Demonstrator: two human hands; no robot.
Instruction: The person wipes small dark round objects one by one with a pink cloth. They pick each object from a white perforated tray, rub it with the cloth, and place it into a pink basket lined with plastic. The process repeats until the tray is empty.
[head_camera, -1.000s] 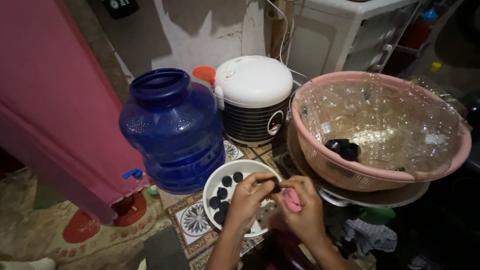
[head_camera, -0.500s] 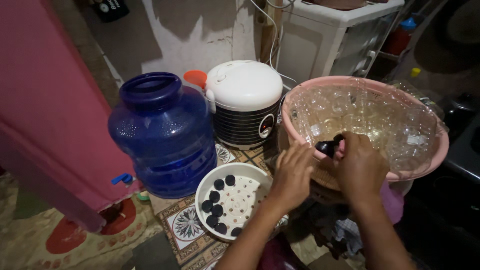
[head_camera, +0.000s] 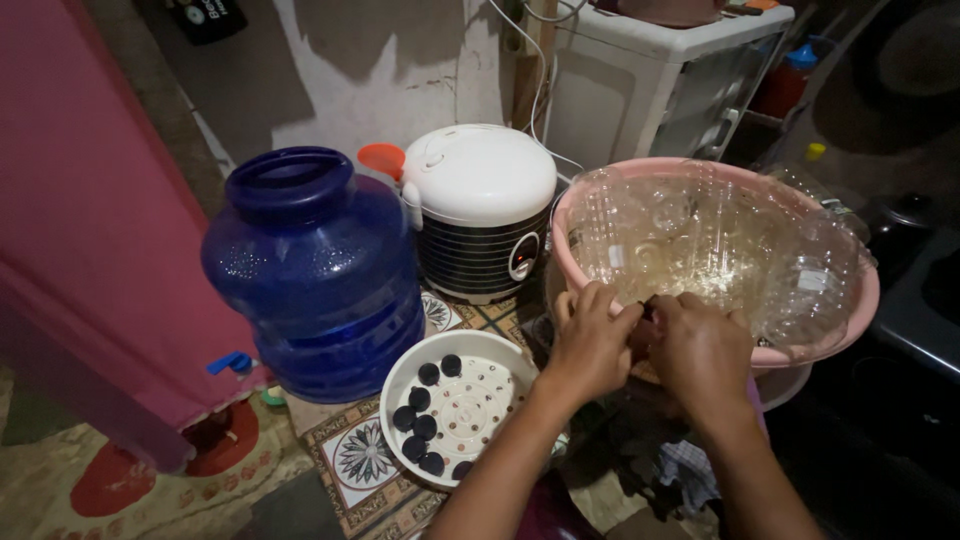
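Observation:
My left hand (head_camera: 590, 345) and my right hand (head_camera: 702, 352) are pressed together at the near rim of a pink basin (head_camera: 568, 235). Their fingers pinch a small dark piece (head_camera: 648, 311), mostly hidden between them. The basin is filled with clear plastic cups (head_camera: 720, 250). Below and left of my left hand, a white perforated dish (head_camera: 475, 412) sits on the patterned floor. Several dark round pieces (head_camera: 420, 425) lie along its left side.
A large blue water jug (head_camera: 312, 270) stands left of the dish, with a white rice cooker (head_camera: 482, 205) behind it. A pink curtain (head_camera: 80, 250) hangs at far left. A white cabinet (head_camera: 640, 90) is at the back and a dark stove (head_camera: 925, 300) at right. Crumpled cloth (head_camera: 665, 465) lies under my arms.
My hands rose from the white dish to the basin, then drew back together to its near rim. The camera view moved closer and to the right.

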